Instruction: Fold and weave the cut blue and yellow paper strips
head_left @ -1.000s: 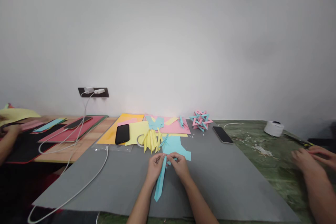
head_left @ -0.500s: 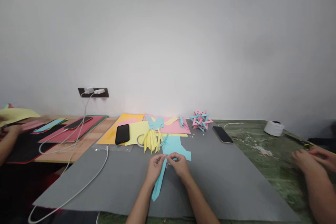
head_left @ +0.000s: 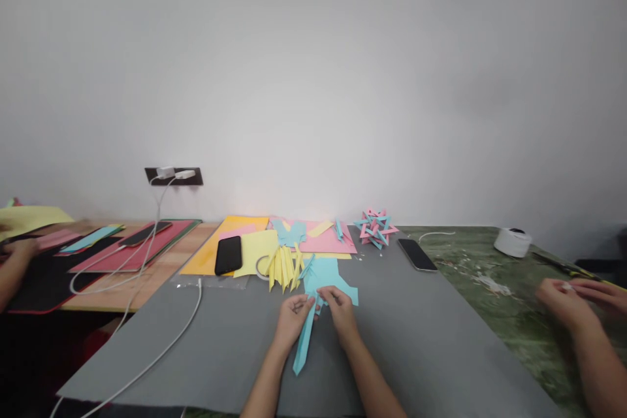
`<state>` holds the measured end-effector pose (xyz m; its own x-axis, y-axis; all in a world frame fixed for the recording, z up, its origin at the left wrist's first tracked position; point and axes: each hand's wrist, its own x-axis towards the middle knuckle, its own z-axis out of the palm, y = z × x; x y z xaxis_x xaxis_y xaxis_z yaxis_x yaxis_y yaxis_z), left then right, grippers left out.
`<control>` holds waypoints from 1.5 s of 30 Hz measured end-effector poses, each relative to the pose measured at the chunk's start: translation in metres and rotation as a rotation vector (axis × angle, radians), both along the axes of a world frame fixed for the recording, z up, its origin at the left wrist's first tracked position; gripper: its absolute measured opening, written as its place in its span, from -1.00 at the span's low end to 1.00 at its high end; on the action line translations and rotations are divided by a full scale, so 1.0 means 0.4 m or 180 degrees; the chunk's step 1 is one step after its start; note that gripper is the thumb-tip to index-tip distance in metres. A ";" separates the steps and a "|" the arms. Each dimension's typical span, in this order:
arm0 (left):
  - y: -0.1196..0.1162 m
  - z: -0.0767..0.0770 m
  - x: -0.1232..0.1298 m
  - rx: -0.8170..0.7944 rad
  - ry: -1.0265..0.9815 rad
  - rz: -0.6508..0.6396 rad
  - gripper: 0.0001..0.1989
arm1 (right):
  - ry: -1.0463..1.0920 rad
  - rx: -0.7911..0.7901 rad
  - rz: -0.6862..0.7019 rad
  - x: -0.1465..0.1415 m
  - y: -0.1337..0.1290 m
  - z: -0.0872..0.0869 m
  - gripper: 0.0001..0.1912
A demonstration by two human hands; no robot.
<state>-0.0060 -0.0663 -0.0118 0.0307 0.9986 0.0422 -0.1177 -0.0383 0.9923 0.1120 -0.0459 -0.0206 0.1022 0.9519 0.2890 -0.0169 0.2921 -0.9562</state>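
Note:
A folded blue paper strip (head_left: 304, 343) hangs slantwise over the grey mat, its pointed lower end toward me. My left hand (head_left: 292, 321) pinches its upper part from the left. At the strip's top, the fingertips of my right hand (head_left: 339, 315) are closed on the blue paper. Just beyond my hands lies a cut blue sheet (head_left: 326, 273), and folded yellow strips (head_left: 281, 266) are bunched to its left. A pink and blue paper star ball (head_left: 376, 228) sits farther back on the right.
The grey mat (head_left: 220, 346) carries a black phone (head_left: 228, 255), another phone (head_left: 417, 254) and a white cable (head_left: 189, 323). Another person's hands (head_left: 568, 300) work at the right over the green table, near a white roll (head_left: 512, 242). A different person's hand (head_left: 22, 251) is far left.
The lower end of the blue strip has swung a little to the right. My right hand's fingers have shifted slightly right at its top. The view has tilted slightly.

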 end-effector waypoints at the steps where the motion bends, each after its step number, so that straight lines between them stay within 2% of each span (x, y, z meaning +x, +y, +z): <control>1: -0.001 0.003 0.000 0.0000 0.0010 -0.0002 -0.61 | 0.0037 0.0009 0.0053 0.000 0.001 0.000 -0.73; 8: 0.004 0.000 0.000 -0.0070 -0.0026 -0.0057 -0.63 | 0.0172 -0.0105 0.0381 -0.012 0.001 -0.004 -0.74; 10: 0.006 -0.004 0.002 -0.0085 -0.0032 -0.0029 -0.64 | 0.0119 -0.0136 0.0252 -0.012 0.003 -0.008 -0.74; 14: 0.005 -0.005 0.005 -0.0047 0.0119 -0.0027 -0.70 | -0.0063 -0.0166 -0.0280 -0.007 0.010 -0.018 -0.71; 16: 0.003 -0.004 0.005 -0.0111 0.0200 -0.0085 -0.70 | -0.0082 -0.0181 -0.0376 -0.005 0.013 -0.020 -0.70; 20: 0.003 -0.008 0.001 -0.0265 0.0142 -0.0058 -0.67 | 0.0051 -0.0189 -0.0214 -0.004 0.011 -0.014 -0.68; 25: 0.011 -0.021 0.002 -0.0210 0.0056 -0.0043 -0.69 | -0.0052 -0.0006 -0.0008 -0.002 0.008 -0.007 -0.72; 30: 0.016 -0.034 0.009 -0.0123 0.0104 0.0192 -0.69 | -0.0022 0.0032 -0.0214 0.005 0.017 -0.021 -0.72; 37: 0.015 -0.017 0.000 0.0127 0.0061 0.0484 -0.76 | -0.0076 -0.0027 0.0146 -0.001 0.014 -0.021 -0.74; 45: 0.013 -0.020 -0.003 0.0379 0.0317 0.0709 -0.75 | -0.0290 0.0080 0.0145 -0.007 0.009 -0.013 -0.78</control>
